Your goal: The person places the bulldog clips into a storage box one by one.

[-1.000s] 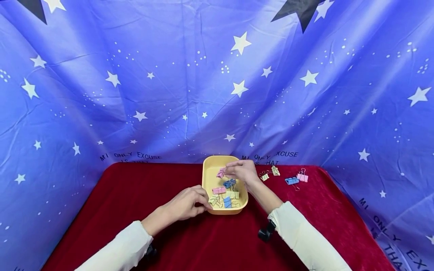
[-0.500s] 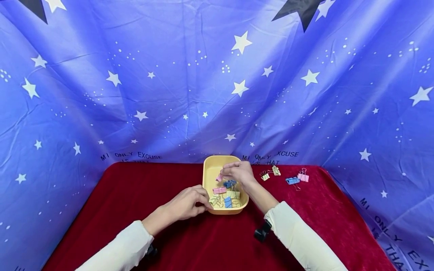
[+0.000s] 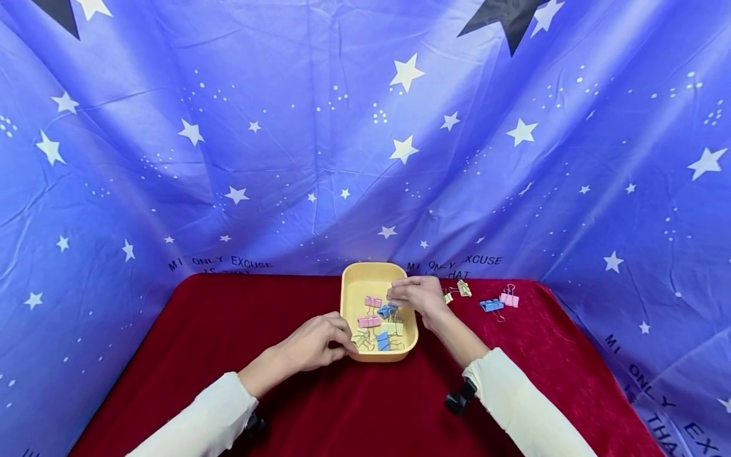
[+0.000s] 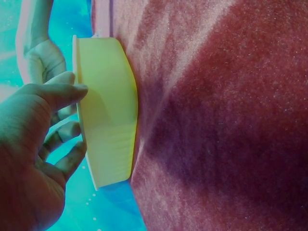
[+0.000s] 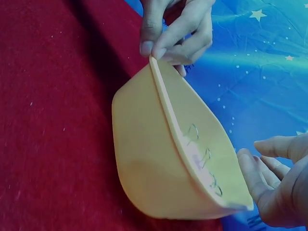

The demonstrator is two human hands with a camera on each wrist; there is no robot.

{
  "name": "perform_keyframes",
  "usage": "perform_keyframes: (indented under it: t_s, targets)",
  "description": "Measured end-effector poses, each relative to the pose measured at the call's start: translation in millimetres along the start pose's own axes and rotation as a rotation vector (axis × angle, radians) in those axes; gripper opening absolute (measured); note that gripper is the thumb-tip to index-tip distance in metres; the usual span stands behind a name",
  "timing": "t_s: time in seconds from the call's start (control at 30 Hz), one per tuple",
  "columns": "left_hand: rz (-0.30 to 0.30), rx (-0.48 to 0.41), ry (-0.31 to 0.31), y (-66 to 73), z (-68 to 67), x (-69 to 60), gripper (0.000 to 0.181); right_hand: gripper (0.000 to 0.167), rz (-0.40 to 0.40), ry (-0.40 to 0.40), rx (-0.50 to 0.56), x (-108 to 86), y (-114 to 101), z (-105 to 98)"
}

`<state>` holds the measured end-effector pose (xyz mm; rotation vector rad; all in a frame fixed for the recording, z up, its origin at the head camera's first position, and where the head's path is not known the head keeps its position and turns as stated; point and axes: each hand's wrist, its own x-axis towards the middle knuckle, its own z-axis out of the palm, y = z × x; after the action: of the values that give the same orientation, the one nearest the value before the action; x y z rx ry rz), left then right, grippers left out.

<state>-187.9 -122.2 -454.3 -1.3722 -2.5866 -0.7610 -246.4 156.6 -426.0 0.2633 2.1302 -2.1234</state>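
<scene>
My left hand [image 3: 320,343] pinches the near left rim of a yellow plastic box [image 3: 379,357] between thumb and fingers; the right wrist view shows the left fingertips [image 5: 159,50] on the rim. Several binder clips lie inside: an upper pink clip [image 3: 373,301], a lower pink clip [image 3: 368,322], a blue clip [image 3: 387,311], another blue clip [image 3: 383,341] and pale yellow clips [image 3: 391,328]. Over the box's right rim is my right hand [image 3: 417,295], with nothing visible in its loosely bent fingers. Only wire handles [image 5: 207,156] show clearly in the right wrist view.
Right of the box, on the red cloth [image 3: 257,311], lie a pale yellow clip [image 3: 464,289], another partly behind my right hand, a blue clip [image 3: 492,305] and a pink clip [image 3: 510,298]. A blue star-patterned curtain [image 3: 320,146] hangs behind and at both sides.
My right hand let go of a pink binder clip, which now lies in the box, and drew back to the right. The left hand stayed on the rim.
</scene>
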Motion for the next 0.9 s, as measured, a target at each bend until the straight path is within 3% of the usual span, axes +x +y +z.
perform_keyframes:
  t_s: [0.17, 0.9]
  targets:
    - [0.005, -0.002, 0.001, 0.9, -0.6, -0.6, 0.02, 0.042, -0.007, 0.009, 0.003, -1.4, 3, -16]
    - [0.036, -0.004, 0.019, 0.6, 0.1, -0.2, 0.02, 0.018, -0.055, 0.023, 0.07, -14.6, 0, -90]
